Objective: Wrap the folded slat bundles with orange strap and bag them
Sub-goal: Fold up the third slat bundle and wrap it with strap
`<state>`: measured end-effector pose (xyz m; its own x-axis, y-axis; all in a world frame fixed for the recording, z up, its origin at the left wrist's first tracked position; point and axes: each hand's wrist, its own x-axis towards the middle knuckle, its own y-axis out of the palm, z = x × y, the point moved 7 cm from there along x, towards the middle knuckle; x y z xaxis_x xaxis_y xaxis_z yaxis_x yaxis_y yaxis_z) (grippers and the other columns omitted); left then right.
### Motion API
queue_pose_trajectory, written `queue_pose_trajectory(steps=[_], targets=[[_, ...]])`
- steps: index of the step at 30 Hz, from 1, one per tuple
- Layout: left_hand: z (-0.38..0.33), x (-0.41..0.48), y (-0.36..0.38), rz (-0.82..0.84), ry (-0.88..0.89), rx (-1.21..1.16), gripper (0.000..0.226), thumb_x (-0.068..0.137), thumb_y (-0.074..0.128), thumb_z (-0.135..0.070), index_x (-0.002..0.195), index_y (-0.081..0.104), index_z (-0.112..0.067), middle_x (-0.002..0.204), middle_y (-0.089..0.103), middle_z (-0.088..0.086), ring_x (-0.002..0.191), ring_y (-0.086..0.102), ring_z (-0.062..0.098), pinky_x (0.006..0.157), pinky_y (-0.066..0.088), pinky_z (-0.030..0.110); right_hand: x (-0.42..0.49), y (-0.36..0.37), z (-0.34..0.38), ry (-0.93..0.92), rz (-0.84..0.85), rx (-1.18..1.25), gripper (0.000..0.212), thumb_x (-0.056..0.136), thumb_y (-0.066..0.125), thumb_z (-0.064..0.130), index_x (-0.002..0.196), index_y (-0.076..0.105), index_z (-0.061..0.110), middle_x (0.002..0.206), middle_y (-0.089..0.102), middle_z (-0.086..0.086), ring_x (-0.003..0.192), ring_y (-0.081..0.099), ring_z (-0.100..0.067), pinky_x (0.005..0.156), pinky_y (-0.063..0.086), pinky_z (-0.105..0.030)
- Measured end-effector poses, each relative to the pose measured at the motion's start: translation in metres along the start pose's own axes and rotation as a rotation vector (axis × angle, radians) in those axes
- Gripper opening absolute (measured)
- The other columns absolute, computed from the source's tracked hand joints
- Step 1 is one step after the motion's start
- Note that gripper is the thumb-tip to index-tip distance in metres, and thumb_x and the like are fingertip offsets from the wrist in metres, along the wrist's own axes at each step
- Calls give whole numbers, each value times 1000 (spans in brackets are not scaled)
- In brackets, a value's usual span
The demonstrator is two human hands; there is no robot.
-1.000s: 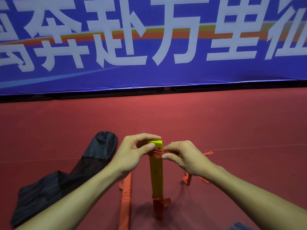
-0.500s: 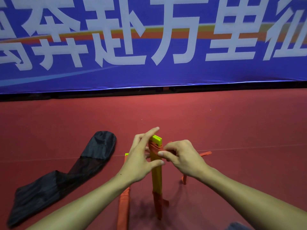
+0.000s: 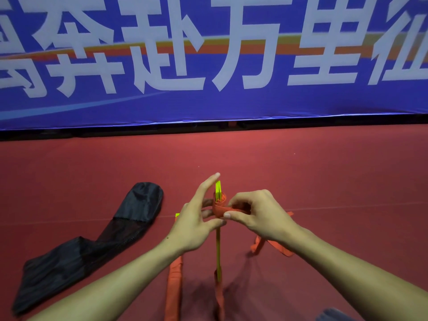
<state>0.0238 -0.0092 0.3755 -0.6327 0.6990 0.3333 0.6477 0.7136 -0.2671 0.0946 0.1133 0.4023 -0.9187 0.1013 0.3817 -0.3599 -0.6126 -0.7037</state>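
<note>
Releasing its earlier pinch, the left hand [image 3: 194,218] spreads straight fingers beside the upright slat bundle [image 3: 218,246] on the floor [image 3: 301,177]; the right hand [image 3: 257,214] pinches the orange strap [image 3: 218,208] wound round its top. Keep it taut while wrapping.

Left hand [image 3: 192,225] splayed, right hand [image 3: 257,216] curled
</note>
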Motion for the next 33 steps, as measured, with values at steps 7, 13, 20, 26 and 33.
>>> queue_pose_trajectory(steps=[7,13,20,26,33], targets=[[-3,-4,9,115,-83,-117,87,86,58,23,147,34,-34,105,66,10,91,66,7,81,52,20,-4,-8,8,-30,-3,11,11,85,74,29,85,74,18,70,70,3,65,60,-14,60,44,-24],[-2,-10,13,171,-173,-260,59,94,63,1,141,44,-29,106,69,4,102,66,14,88,54,26,-8,-6,13,-15,-33,43,15,84,75,21,74,71,11,57,63,8,54,53,-8,54,38,-18],[-13,-12,10,165,-185,-256,42,94,61,-9,133,53,-22,99,68,1,91,71,11,70,56,20,-9,-7,20,19,-37,128,12,81,79,21,76,74,12,66,72,2,63,67,-9,63,54,-33],[-18,-13,9,148,-194,-290,43,91,67,-27,133,55,-27,102,73,-3,88,71,11,77,50,33,-6,-9,30,25,-55,124,8,80,77,15,73,74,13,63,70,-3,62,66,-17,61,54,-34],[-16,-13,-3,127,-198,-321,42,88,61,-24,130,58,-25,110,74,6,97,71,25,88,56,50,-5,-10,31,72,1,200,25,75,83,9,85,63,20,67,67,1,50,59,-6,51,47,-22]])
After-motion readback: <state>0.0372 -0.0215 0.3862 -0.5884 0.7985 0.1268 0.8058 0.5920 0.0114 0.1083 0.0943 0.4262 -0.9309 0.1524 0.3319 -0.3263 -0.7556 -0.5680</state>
